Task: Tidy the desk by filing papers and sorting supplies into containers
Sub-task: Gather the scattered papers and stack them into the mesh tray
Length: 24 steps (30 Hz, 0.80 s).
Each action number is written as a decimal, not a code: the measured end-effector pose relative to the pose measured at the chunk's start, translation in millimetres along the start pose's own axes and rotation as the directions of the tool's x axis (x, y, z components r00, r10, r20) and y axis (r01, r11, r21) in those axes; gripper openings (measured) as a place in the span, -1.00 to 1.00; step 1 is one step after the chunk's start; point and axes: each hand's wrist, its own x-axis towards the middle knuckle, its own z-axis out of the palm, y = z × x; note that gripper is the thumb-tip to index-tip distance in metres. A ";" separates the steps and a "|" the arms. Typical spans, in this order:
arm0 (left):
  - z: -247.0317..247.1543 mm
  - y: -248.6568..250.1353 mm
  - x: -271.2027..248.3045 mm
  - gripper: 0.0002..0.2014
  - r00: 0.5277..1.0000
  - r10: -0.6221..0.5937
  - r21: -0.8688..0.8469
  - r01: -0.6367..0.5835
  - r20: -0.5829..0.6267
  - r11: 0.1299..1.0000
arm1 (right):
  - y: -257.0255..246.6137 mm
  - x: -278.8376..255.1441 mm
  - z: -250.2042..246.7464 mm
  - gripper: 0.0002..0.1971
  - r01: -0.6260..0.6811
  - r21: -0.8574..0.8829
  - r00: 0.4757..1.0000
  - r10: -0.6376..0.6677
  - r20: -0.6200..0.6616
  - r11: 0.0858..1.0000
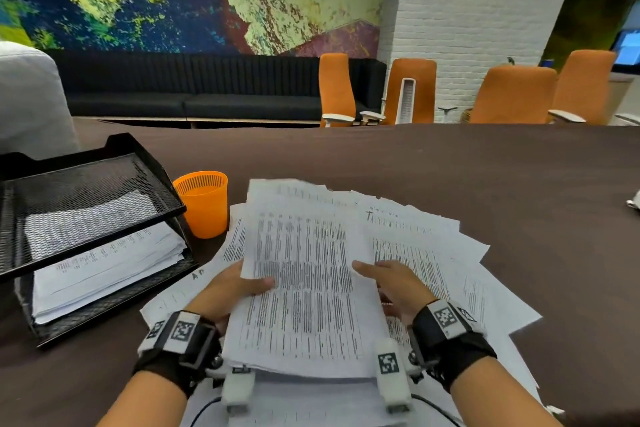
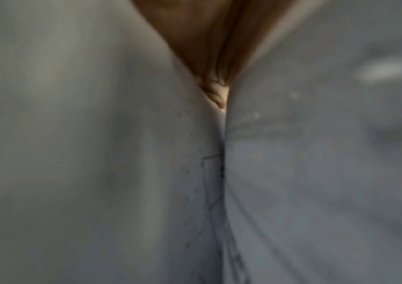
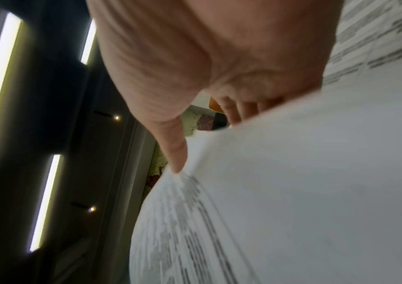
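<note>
In the head view, both hands hold a stack of printed sheets (image 1: 304, 288) a little above the dark table. My left hand (image 1: 232, 288) grips its left edge with the thumb on top. My right hand (image 1: 398, 284) grips the right edge. In the right wrist view, the right hand (image 3: 195, 57) has its thumb on top of the stack (image 3: 292, 192) and its fingers underneath. The left wrist view is blurred; papers (image 2: 73, 153) fill it, with a bit of my left hand (image 2: 209, 38) at the top. More loose sheets (image 1: 433, 236) lie fanned out under and beyond the stack.
A black mesh two-tier tray (image 1: 104, 149) stands at the left, with a pile of papers (image 1: 104, 270) in its lower tier. An orange mesh cup (image 1: 204, 204) stands next to the tray. A small white object (image 1: 633, 204) lies at the right edge. Orange chairs (image 1: 512, 94) line the table's far side.
</note>
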 end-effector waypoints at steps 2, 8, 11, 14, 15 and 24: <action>-9.8 3.7 -5.3 -0.63 0.999 -0.013 -0.135 0.017 0.036 0.991 | -7.1 -4.2 10.7 -0.39 0.016 0.082 0.986 -0.029 0.167 0.997; -33.3 -8.9 0.2 -0.65 0.949 -0.102 0.498 0.245 -0.297 0.832 | -15.0 -1.1 61.4 -0.56 0.059 -0.598 0.998 -0.065 0.011 0.800; -24.8 -15.7 2.4 -0.76 0.936 -0.066 0.454 0.229 -0.347 0.861 | -13.1 9.7 80.9 -0.66 0.089 -0.628 0.993 -0.119 -0.006 0.773; -23.5 -18.3 0.1 -0.79 0.924 -0.029 0.437 0.208 -0.381 0.875 | -19.4 8.4 89.9 -0.53 0.088 -0.364 0.996 -0.086 0.020 0.927; -25.4 -18.8 -1.5 -0.81 0.920 -0.020 0.408 0.193 -0.390 0.892 | -22.2 6.6 91.8 -0.46 0.057 -0.290 0.998 -0.056 0.013 0.955; -47.2 -3.0 -27.1 -0.76 0.937 0.005 0.166 0.056 -0.348 0.985 | -30.4 -6.2 77.5 -0.71 0.147 -0.364 0.978 -0.080 0.193 0.920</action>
